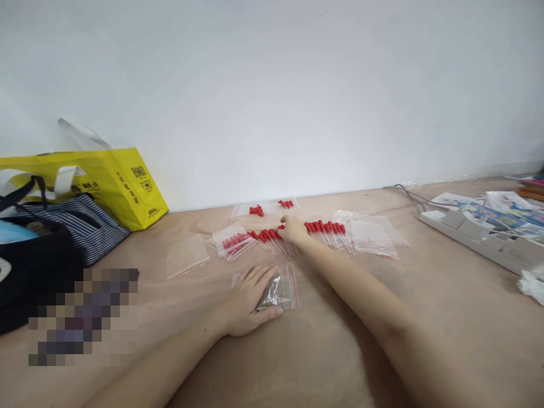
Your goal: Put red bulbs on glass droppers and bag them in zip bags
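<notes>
My left hand [255, 300] lies flat with fingers stretched out on a clear zip bag [281, 290] with a red seal line. My right hand [293, 230] reaches over a row of droppers [325, 228] with red bulbs and thin clear stems. Its fingers are curled in, pinching at a red bulb in the row; the fingertips are partly hidden. More red-bulbed droppers [266, 234] lie to its left. Beside these is a clear bag [233, 242] with red bulbs showing in it. Behind my right hand, small red pieces [256, 210] rest on a clear bag [272, 208].
Flat clear bags lie at left [187, 256] and in a stack at right [374, 233]. A power strip [471, 238] with plugs and cables stands at right, near printed sheets [510, 207]. On the left are a yellow bag [127, 187] and a striped pouch [91, 226]. A white wall [272, 102] rises behind.
</notes>
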Motion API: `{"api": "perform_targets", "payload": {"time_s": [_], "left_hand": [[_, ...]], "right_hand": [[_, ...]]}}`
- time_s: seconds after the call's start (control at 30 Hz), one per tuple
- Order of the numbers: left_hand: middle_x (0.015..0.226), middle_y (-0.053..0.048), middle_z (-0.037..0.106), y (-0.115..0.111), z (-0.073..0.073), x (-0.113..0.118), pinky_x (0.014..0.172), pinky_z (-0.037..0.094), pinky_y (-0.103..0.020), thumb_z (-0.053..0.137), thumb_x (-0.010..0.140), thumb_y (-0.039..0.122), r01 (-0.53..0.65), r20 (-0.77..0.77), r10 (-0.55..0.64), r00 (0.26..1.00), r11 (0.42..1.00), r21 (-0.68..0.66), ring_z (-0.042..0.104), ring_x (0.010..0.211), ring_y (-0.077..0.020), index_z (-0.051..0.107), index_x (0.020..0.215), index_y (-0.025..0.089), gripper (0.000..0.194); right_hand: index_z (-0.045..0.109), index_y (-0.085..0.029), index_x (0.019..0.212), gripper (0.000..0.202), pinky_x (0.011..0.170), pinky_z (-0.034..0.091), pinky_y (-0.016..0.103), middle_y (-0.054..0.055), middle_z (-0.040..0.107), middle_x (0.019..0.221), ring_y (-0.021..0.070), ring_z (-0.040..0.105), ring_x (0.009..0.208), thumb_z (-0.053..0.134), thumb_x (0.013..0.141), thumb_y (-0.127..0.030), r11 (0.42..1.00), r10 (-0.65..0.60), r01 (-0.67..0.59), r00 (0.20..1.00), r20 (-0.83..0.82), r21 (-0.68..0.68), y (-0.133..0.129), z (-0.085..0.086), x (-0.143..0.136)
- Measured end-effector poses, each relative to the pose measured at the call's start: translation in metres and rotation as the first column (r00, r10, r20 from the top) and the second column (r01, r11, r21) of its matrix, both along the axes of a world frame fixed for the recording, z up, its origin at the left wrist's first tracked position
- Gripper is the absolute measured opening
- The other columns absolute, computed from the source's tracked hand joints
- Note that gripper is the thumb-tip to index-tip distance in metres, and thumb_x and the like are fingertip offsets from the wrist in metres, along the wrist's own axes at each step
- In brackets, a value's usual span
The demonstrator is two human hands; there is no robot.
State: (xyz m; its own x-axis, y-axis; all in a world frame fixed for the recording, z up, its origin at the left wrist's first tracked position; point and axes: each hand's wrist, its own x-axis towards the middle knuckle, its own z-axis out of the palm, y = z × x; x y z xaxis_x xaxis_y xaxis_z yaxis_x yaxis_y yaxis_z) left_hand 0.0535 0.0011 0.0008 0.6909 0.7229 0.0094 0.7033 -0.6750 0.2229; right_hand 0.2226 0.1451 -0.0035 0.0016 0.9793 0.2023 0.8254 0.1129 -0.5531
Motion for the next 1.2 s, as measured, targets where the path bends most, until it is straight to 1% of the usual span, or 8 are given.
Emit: {"api": "perform_targets", "payload": {"time_s": [0.23, 0.47, 0.63, 0.73, 0.87, 0.93, 1.1, 1.2], "left_hand": [[0.136, -0.014, 0.03, -0.001, 0.002, 0.001, 0.103, 0.017, -0.049, 0.038, 0.079, 0.057, -0.004, 0.009, 0.004, 1.0, 1.0, -0.006, 0.024, 0.125, -0.0278, 0.02, 0.132, 0.013, 0.071], [0.136, -0.015, 0.03, -0.003, 0.005, 0.003, 0.103, 0.018, -0.048, 0.04, 0.078, 0.056, -0.026, 0.012, 0.027, 1.0, 1.0, -0.011, 0.024, 0.125, -0.0278, 0.021, 0.131, 0.01, 0.073], [0.136, -0.015, 0.029, -0.002, 0.004, 0.003, 0.103, 0.017, -0.047, 0.04, 0.079, 0.054, -0.025, 0.014, 0.025, 1.0, 1.0, -0.007, 0.023, 0.126, -0.0266, 0.022, 0.131, 0.01, 0.071], [0.135, -0.014, 0.03, -0.002, 0.003, 0.003, 0.104, 0.017, -0.046, 0.04, 0.079, 0.053, -0.027, 0.023, 0.027, 0.999, 1.0, -0.001, 0.023, 0.125, -0.0259, 0.022, 0.131, 0.011, 0.069], [0.135, -0.013, 0.031, -0.002, 0.001, 0.003, 0.103, 0.018, -0.046, 0.04, 0.079, 0.053, -0.025, 0.037, 0.025, 0.999, 1.0, 0.011, 0.025, 0.125, -0.0258, 0.021, 0.131, 0.013, 0.068], [0.134, -0.013, 0.032, -0.002, 0.001, 0.003, 0.102, 0.02, -0.047, 0.041, 0.079, 0.052, -0.027, 0.042, 0.026, 0.999, 1.0, 0.016, 0.025, 0.124, -0.026, 0.021, 0.131, 0.014, 0.068], [0.134, -0.014, 0.033, -0.003, 0.003, 0.005, 0.101, 0.022, -0.046, 0.042, 0.079, 0.05, -0.044, 0.047, 0.043, 0.998, 0.999, 0.021, 0.026, 0.123, -0.0267, 0.024, 0.13, 0.012, 0.066], [0.132, -0.014, 0.035, -0.004, 0.003, 0.009, 0.101, 0.023, -0.046, 0.043, 0.078, 0.05, -0.051, 0.069, 0.049, 0.996, 0.999, 0.017, 0.028, 0.122, -0.027, 0.025, 0.129, 0.013, 0.066]], "right_hand": [[0.062, -0.011, 0.091, 0.027, 0.085, 0.039, 0.03, 0.013, 0.061, 0.099, 0.0226, 0.053, 0.098, 0.053, 0.065, -0.01, 0.998, 0.051, -0.047, 0.993, -0.102, 0.044, 0.004, 0.003, 0.001], [0.063, -0.012, 0.08, 0.022, 0.081, 0.042, 0.026, 0.008, 0.065, 0.086, 0.0164, 0.058, 0.084, 0.049, 0.065, -0.008, 0.99, 0.09, -0.035, 0.907, -0.411, 0.139, -0.001, 0.008, 0.025], [0.055, -0.014, 0.093, 0.026, 0.07, 0.047, 0.028, 0.005, 0.062, 0.086, 0.0128, 0.058, 0.075, 0.045, 0.073, -0.027, 0.977, 0.052, 0.104, 0.729, -0.683, 0.186, -0.034, -0.001, 0.06], [0.054, -0.015, 0.087, 0.025, 0.063, 0.048, 0.027, 0.003, 0.059, 0.075, 0.0113, 0.057, 0.065, 0.048, 0.07, -0.033, 0.978, 0.048, 0.128, 0.635, -0.771, 0.166, -0.064, -0.014, 0.072], [0.054, -0.016, 0.074, 0.024, 0.058, 0.046, 0.025, -0.002, 0.055, 0.066, 0.0084, 0.052, 0.056, 0.062, 0.057, -0.03, 0.986, -0.021, 0.164, 0.312, -0.95, 0.032, -0.092, -0.023, 0.074], [0.054, -0.017, 0.07, 0.024, 0.057, 0.045, 0.024, -0.003, 0.054, 0.065, 0.0077, 0.051, 0.055, 0.065, 0.052, -0.027, 0.984, -0.052, 0.178, 0.196, -0.979, -0.017, -0.097, -0.022, 0.07], [0.054, -0.017, 0.068, 0.022, 0.056, 0.044, 0.023, -0.004, 0.054, 0.06, 0.0078, 0.05, 0.054, 0.066, 0.051, -0.025, 0.987, -0.082, 0.147, 0.132, -0.988, -0.062, -0.102, -0.02, 0.06], [0.054, -0.017, 0.069, 0.022, 0.055, 0.044, 0.023, -0.004, 0.055, 0.06, 0.0086, 0.051, 0.054, 0.066, 0.052, -0.024, 0.989, -0.111, 0.112, 0.15, -0.982, -0.094, -0.109, -0.022, 0.056]]}}
